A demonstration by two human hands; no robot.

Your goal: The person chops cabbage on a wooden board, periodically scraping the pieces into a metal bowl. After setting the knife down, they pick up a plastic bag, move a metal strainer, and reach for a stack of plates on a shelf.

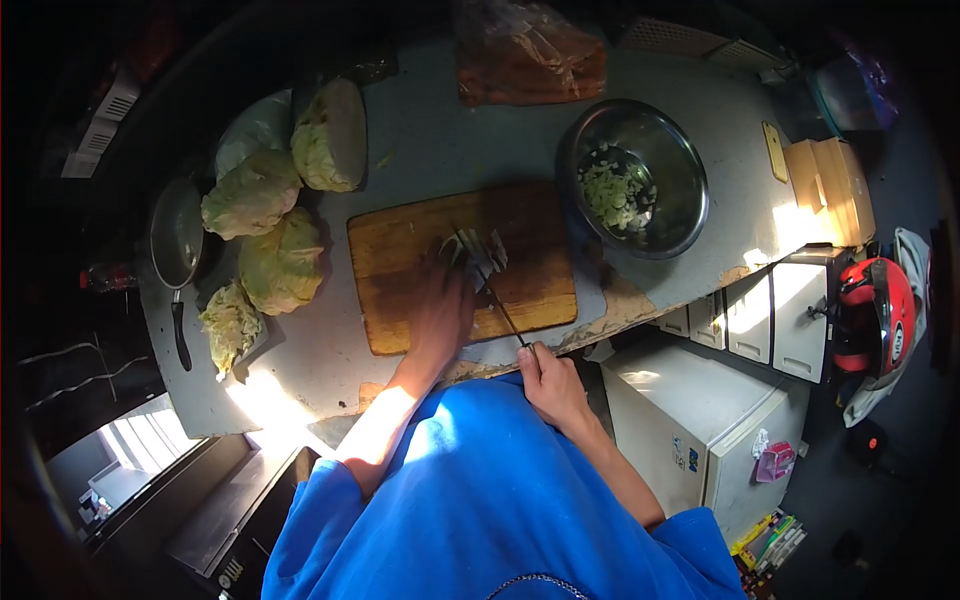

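My right hand (pixel 555 385) is closed round the handle of a kitchen knife (pixel 508 314), whose blade points away from me over the wooden cutting board (pixel 400 235). Pale strips of cabbage (pixel 492 252) lie on the board at the blade. In shadow, my left hand (pixel 443 305) holds the cabbage strips from the left, its fingertips hard to make out. Right of the board, a steel bowl (pixel 690 190) contains chopped pale green cabbage (pixel 613 193). Several cabbage heads, among them a cut cabbage (pixel 335 140) and a leafy cabbage (pixel 280 262), sit left of the board.
At the far left of the table lies a frying pan (pixel 178 235). A plastic bag of orange-brown contents (pixel 530 60) rests at the back. A yellow phone-like object (pixel 774 150) and a cardboard box (pixel 830 190) are at right. Below stands a white fridge (pixel 690 400); a red helmet (pixel 875 310) hangs beyond.
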